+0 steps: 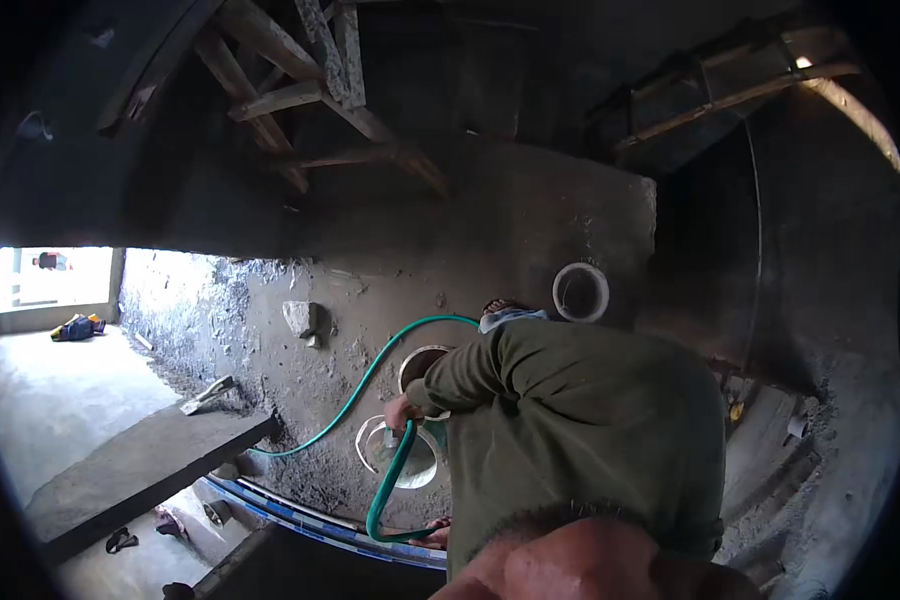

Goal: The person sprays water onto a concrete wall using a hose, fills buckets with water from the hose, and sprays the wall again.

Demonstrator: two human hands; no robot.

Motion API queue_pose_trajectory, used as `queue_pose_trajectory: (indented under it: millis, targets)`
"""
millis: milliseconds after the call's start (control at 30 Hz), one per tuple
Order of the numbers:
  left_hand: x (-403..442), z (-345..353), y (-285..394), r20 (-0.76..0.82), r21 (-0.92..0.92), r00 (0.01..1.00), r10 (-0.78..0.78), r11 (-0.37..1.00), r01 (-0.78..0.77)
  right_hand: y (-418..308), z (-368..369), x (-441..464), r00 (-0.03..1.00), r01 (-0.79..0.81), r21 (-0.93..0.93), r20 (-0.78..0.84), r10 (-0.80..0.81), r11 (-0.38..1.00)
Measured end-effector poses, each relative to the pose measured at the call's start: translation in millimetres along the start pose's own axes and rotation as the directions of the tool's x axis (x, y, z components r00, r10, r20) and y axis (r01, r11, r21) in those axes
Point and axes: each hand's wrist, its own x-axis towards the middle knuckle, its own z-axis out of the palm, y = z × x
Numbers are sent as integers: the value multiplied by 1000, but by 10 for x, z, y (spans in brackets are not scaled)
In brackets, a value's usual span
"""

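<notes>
In the head view, my right hand (400, 411) reaches out from an olive long sleeve and is closed round one end of a green hose (390, 480), over a round, pale-rimmed opening (413, 468). Skin with fingers or toes shows at the lower bend of the hose, beside the olive shirt (590, 430); whether this is my left hand or a foot cannot be made out. Just behind the right hand is a second round opening (410, 371), partly covered by the sleeve. Another stretch of hose curves across the rough grey floor.
A third round ring (580, 292) is set in the floor, near a foot (500, 306). A pale stone block (300, 318) lies left of the hose. A thick slab (150, 470) and a blue tiled edge (310, 525) are lower left. Wooden framing (280, 100) stands at the top.
</notes>
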Motion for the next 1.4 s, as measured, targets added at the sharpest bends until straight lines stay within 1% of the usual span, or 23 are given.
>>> queue_pose_trajectory:
  millis: [67,133,300,400,467,500,567,633,667,700,733,800,833,867,933,967,1000,1067,1133,1233,1300,1333,1400]
  targets:
    - [36,-26,21,6,3,1000,-7,1000,7,-217,62,167,998,45,-40,-47,-47,998]
    - [48,-20,16,11,-1,1000,-1,1000,1,-310,76,291,974,227,-138,37,-224,964]
    - [84,-114,46,22,-2,1000,-12,1000,12,-561,85,501,971,228,-173,109,-212,958]
    - [38,-377,51,-7,-33,1000,-28,999,27,-695,53,541,959,221,-204,225,-174,954]
    - [-132,-578,-3,-65,-86,997,-51,995,46,-798,124,584,942,197,-204,309,-128,959]
    - [-236,-665,-40,-95,-118,993,-73,991,62,-893,194,626,940,161,-215,331,-83,963]
    - [-443,-781,-117,-143,-181,983,-116,979,90,-1377,379,945,923,-19,-447,335,187,894]
    - [-692,-961,-178,-206,-241,965,-161,964,110,-1296,356,924,910,122,-421,408,67,899]
    - [-791,-1046,-196,-230,-266,958,-172,958,108,-1175,374,758,624,-333,-831,160,765,446]
    - [-860,-1007,-133,-246,-294,952,-183,950,106,-1276,533,800,423,-844,-401,-93,902,355]
    - [-927,-968,-77,-262,-322,946,-194,941,103,-1446,674,945,51,-976,200,-173,984,86]
    - [-918,-937,-19,-276,-371,937,-213,923,100,-1484,757,1130,69,-997,14,-277,958,76]
    - [-934,-969,-37,-295,-364,932,-210,927,94,-1526,802,1196,50,-979,184,-221,974,92]
    - [-937,-941,-46,-314,-350,926,-210,932,93,-1558,791,1276,-12,-995,97,-253,968,13]
    - [-989,-922,6,-320,-359,926,-200,930,77,-1511,829,1301,1,-1000,-6,-278,961,0]
    - [-1016,-903,8,-339,-365,919,-204,928,71,-1489,822,1292,9,-1000,0,-255,967,9]
    - [-982,-855,-37,-323,-388,926,-196,920,59,-1426,736,1274,-1,-1000,-4,-236,972,-2]
    - [-992,-828,-20,-382,-385,895,-230,920,72,-1362,719,1319,-32,-991,-120,-225,974,-60]
    - [-996,-829,-21,-393,-393,888,-240,916,73,-1380,783,1441,-42,-988,-140,-191,981,-70]
    - [-1007,-807,-42,-463,-397,843,-272,915,77,-1314,804,1454,-63,-986,-135,-209,976,-93]
    - [-1017,-811,-50,-468,-400,841,-272,913,73,-1257,794,1448,-53,-994,-82,-185,981,-70]
    - [-1024,-812,-55,-462,-399,844,-271,914,75,-1253,801,1465,-57,-993,-93,-172,983,-73]
    - [-1015,-818,-74,-478,-411,836,-268,910,57,-1260,818,1489,-92,-983,-140,-201,975,-121]
